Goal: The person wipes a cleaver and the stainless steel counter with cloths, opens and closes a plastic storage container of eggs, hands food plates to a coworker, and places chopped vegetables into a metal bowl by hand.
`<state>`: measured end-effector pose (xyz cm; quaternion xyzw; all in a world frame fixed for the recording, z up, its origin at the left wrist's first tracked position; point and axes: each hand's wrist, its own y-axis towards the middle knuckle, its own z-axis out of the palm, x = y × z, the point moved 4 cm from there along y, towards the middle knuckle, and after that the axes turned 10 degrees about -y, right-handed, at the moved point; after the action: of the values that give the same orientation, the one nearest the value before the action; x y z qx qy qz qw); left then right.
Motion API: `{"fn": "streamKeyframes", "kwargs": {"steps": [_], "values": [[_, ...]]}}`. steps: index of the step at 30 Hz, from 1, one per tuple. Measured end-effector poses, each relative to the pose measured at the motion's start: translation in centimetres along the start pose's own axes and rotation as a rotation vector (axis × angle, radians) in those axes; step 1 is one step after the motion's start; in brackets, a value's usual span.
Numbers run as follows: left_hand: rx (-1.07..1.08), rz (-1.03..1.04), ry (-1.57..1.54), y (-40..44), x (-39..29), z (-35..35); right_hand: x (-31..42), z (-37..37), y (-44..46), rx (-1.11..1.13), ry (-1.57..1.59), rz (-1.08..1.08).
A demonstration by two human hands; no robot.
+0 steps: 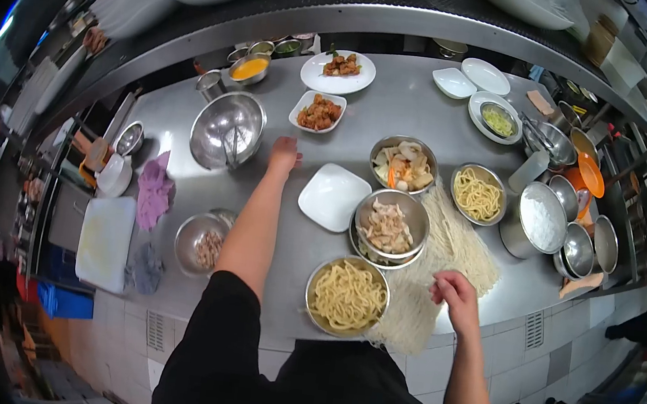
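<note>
My left hand [285,155] reaches over the steel table, between a large steel mixing bowl [217,122] and a white square plate [334,197]. Its fingers are loosely bent with nothing visible in them. Just beyond it is a white dish of fried pieces in sauce [319,113]. My right hand [454,294] hovers empty over a spread of thin dry noodles [453,253], thumb apart from the curled fingers. Between my arms stand bowls of thick noodles [350,294], sliced pale meat [387,227] and mixed vegetables [405,165]. Another thick-noodle bowl [478,193] lies right.
Left are a purple cloth [154,191], a white cutting board [106,241] and a steel bowl with small meat pieces [207,246]. Right stand a pot of white powder [542,217] and an orange ladle [591,175]. A shelf edge [439,28] with stacked plates crosses overhead.
</note>
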<state>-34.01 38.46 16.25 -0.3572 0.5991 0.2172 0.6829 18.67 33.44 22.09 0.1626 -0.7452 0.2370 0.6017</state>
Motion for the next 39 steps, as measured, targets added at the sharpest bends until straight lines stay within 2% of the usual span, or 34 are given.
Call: {"fn": "streamKeyframes", "kwargs": {"steps": [2,3,4,6,7,8,10,11,14,16,17,19,20,23,26,28,30,31,33,35,37,39], "values": [[-0.003,0.025,-0.002,6.6,1.6,-0.6,0.0,-0.5,-1.3,-0.087,0.039,0.054],[0.108,0.124,0.010,9.3,2.5,-0.8,0.7,-0.4,-1.8,-0.135,0.039,0.071],[0.143,0.124,0.015,11.1,1.9,-0.6,1.4,0.1,-2.0,-0.170,0.046,0.076],[0.004,-0.110,-0.076,13.7,1.2,0.3,2.8,1.5,-2.1,-0.176,0.090,0.108],[-0.055,-0.119,-0.104,14.3,0.6,1.2,3.8,2.6,-1.6,-0.153,0.069,0.126],[-0.030,-0.128,-0.101,15.8,0.9,1.7,4.5,3.7,-0.3,-0.178,0.067,0.134],[0.083,0.014,0.042,18.3,1.8,1.0,6.6,6.8,2.8,-0.041,0.031,0.024],[0.091,-0.003,0.050,18.5,2.5,0.5,7.1,8.1,4.8,-0.016,0.020,0.043],[0.180,0.036,0.119,17.7,0.1,1.2,8.2,11.1,12.9,0.066,-0.030,-0.001],[0.250,-0.014,0.173,14.5,-2.2,1.9,9.3,12.5,18.0,0.063,-0.007,0.026],[0.263,-0.018,0.173,13.2,-3.3,2.2,9.2,12.8,20.8,0.014,-0.035,0.035],[0.530,-0.026,0.217,10.3,-5.7,3.6,9.1,13.2,25.2,-0.093,-0.080,0.089],[0.539,-0.027,0.218,8.6,-7.0,4.0,9.0,13.0,26.3,-0.153,-0.094,0.132],[0.681,0.042,0.252,3.1,-10.3,6.3,8.6,13.0,26.6,-0.075,0.027,0.215],[0.802,0.033,0.285,0.2,-11.4,8.1,7.9,11.3,24.9,-0.062,0.002,0.218],[0.857,-0.002,0.259,0.7,-10.9,9.3,9.1,9.9,21.9,-0.171,-0.002,0.226],[0.952,-0.206,0.075,1.4,-11.1,10.9,9.1,8.2,19.3,-0.243,0.001,0.229],[0.858,-0.221,0.079,4.4,-10.1,11.5,9.0,7.3,18.0,-0.287,-0.019,0.234],[0.556,-0.296,-0.092,13.4,-6.4,12.1,8.8,5.8,14.6,-0.359,0.016,0.214],[0.354,-0.406,-0.324,19.6,-3.2,12.0,8.9,4.3,10.4,-0.457,0.048,0.199],[0.299,-0.539,-0.453,24.1,-1.2,12.0,9.1,3.5,5.7,-0.507,0.082,0.192],[0.392,-0.366,-0.475,28.5,0.8,11.8,8.9,2.8,0.8,-0.625,0.095,0.252]]}}
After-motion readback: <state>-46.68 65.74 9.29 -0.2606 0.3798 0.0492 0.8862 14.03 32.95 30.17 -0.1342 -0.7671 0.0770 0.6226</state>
